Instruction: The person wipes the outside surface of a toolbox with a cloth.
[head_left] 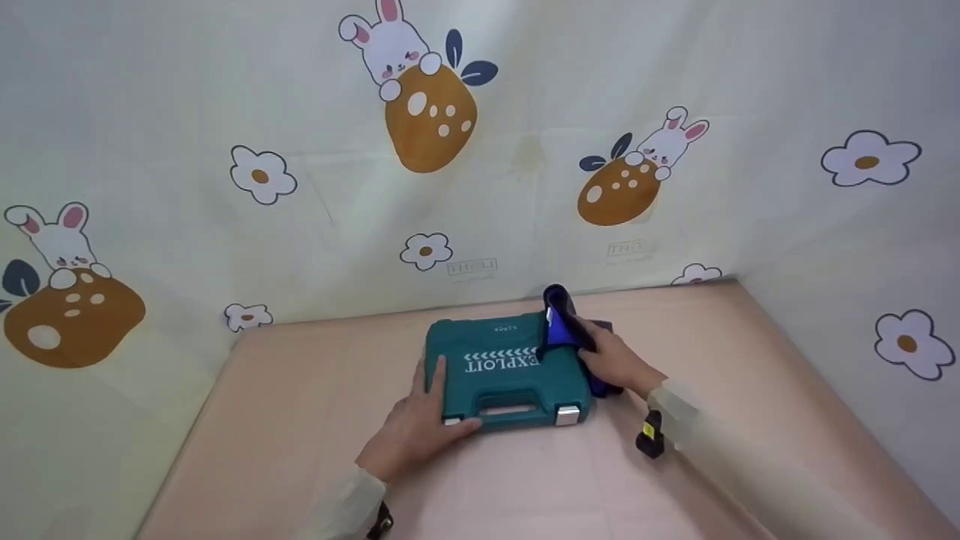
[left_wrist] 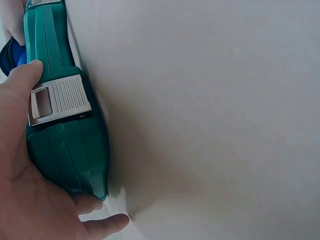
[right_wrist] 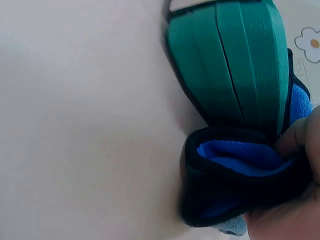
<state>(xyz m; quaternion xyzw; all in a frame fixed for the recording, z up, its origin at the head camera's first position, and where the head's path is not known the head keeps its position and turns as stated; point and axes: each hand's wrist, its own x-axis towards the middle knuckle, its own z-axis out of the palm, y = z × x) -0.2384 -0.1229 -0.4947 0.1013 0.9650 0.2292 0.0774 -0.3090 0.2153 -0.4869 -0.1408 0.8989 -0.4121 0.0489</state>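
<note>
A green plastic tool case lies flat with its handle edge toward me and the white word EXPLOIT upside down on its lid. My left hand grips the case's near left corner, thumb beside the metal latch and fingers along the lid and side. My right hand holds a blue cloth piece with black edging, a fold of it curled up over the case's right end. In the right wrist view, the cloth's blue fuzzy inside shows close against the case's end.
The case rests on a pale pink table, close to its far edge. Behind stands a cream fabric wall printed with rabbits and flowers. A second silver latch sits at the case's near right.
</note>
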